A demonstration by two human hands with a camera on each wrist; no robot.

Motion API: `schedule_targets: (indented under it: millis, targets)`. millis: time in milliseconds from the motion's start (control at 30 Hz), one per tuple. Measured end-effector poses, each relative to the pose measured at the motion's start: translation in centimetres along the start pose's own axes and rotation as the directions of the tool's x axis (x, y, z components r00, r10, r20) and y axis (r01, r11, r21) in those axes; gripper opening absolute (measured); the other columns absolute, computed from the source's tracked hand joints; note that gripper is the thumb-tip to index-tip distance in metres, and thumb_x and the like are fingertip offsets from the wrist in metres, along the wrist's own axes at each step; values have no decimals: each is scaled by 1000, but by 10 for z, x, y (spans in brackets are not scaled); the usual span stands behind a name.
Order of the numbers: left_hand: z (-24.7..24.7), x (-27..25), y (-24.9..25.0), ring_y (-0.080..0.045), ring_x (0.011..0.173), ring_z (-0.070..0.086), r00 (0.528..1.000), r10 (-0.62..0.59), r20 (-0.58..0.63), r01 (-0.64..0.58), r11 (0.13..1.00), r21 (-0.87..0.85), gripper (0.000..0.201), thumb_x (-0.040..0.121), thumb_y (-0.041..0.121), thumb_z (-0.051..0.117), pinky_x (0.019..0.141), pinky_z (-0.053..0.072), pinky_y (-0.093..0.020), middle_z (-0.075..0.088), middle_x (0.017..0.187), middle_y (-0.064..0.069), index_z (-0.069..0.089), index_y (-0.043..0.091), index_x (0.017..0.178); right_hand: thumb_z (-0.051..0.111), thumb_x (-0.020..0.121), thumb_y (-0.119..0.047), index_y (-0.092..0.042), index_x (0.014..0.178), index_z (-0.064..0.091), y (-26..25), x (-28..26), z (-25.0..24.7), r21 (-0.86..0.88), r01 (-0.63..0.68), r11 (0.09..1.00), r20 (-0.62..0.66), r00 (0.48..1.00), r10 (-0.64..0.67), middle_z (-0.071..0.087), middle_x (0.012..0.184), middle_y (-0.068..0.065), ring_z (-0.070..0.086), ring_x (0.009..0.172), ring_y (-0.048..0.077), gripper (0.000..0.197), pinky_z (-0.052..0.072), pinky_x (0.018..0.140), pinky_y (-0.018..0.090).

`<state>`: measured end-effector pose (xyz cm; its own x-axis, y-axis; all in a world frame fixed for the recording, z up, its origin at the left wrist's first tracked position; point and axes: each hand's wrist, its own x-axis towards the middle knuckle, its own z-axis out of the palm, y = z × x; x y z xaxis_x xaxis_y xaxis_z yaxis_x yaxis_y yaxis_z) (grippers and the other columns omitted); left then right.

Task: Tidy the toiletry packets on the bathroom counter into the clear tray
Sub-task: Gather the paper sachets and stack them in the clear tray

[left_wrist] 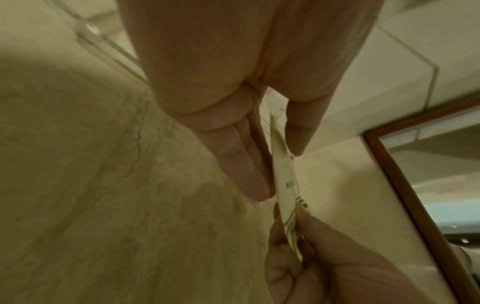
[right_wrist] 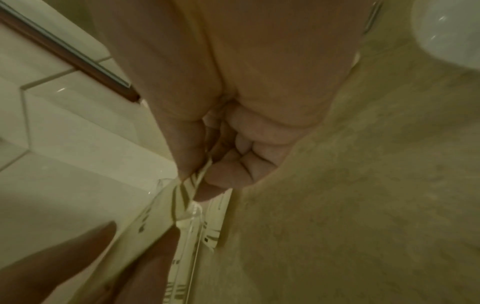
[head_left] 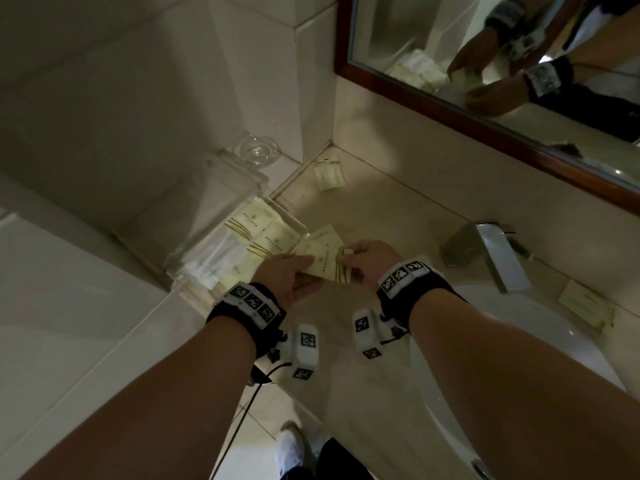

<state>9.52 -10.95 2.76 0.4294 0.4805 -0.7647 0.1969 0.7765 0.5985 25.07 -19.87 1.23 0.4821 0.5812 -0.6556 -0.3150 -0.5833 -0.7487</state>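
A cream toiletry packet [head_left: 327, 268] with gold stripes is held above the counter, just right of the clear tray [head_left: 242, 174]. My left hand [head_left: 308, 268] pinches its left end between thumb and straight fingers [left_wrist: 246, 174]. My right hand [head_left: 346, 256] pinches the striped right end [right_wrist: 193, 179] between thumb and curled fingers. A second packet [head_left: 320, 240] shows just behind the held one; who holds it is unclear. Several packets [head_left: 256, 233] lie in the tray. One loose packet [head_left: 329, 173] lies near the wall corner, another [head_left: 585, 303] beside the basin.
A chrome tap [head_left: 491, 254] stands right of my hands, over the white basin [head_left: 519, 341]. A small glass dish [head_left: 258, 150] sits behind the tray. A wood-framed mirror [head_left: 485, 112] runs along the back wall. Tiled walls close the corner.
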Motion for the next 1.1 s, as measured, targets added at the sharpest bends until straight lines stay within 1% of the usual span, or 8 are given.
schedule_targets:
  millis: [233,367,467,600,700,867,967,1100]
  targets:
    - [-8,5,-7,-31,91,75,998,47,-31,-48,998,-32,21,93,3,65,71,63,-41,76,107,-15,66,10,112,64,88,10,-6,93,63,-6,5,18,-14,-58,998,175,983,60,68,81,15,68,59,19,17,57,51,29]
    - [-17,10,-1,-30,88,73,993,74,-96,-80,995,-53,24,94,2,61,61,63,-39,72,109,-18,61,8,117,70,85,-9,-18,90,70,-8,31,11,-257,65,964,-18,997,-72,68,90,7,66,78,24,10,57,72,35]
    - [-28,14,5,-30,89,73,988,82,-133,-84,996,-10,24,94,2,60,59,62,-39,72,108,-18,58,7,118,71,83,-30,-34,125,64,-8,53,9,-693,126,710,-41,976,-214,61,124,-1,61,115,24,42,50,101,38]
    - [-41,19,8,-32,101,72,983,89,-160,-81,995,55,26,95,2,61,69,64,-44,72,114,-17,59,9,120,59,95,-26,-31,155,31,-7,68,18,-943,322,81,292,921,-259,24,165,-4,23,150,30,66,23,122,45]
    - [-48,20,7,-31,102,72,983,79,-164,-71,996,51,30,95,3,62,67,63,-41,71,116,-16,58,10,123,48,96,-9,-29,159,17,-8,67,27,-918,386,-96,397,896,-198,12,168,-5,3,155,27,73,9,124,48]
    - [-54,23,7,-30,101,72,986,89,-141,-77,993,84,36,94,3,64,66,63,-39,70,118,-15,57,11,128,51,92,-19,-21,148,40,-7,67,31,-881,370,-296,460,819,-343,46,146,7,37,138,31,57,15,122,46]
    - [-56,24,7,-31,101,72,982,116,-152,-95,986,138,38,93,4,65,81,62,-49,71,116,-14,58,17,128,47,96,-21,-18,138,50,-10,65,25,-883,352,-311,449,828,-336,52,136,7,46,128,30,42,26,117,43]
    - [-56,23,14,-30,98,72,971,163,-172,-119,964,237,39,91,5,67,72,61,-41,71,113,-11,59,21,126,48,100,-30,-16,136,51,-23,54,13,-948,314,-47,315,910,-270,56,134,9,54,122,31,38,40,104,40]
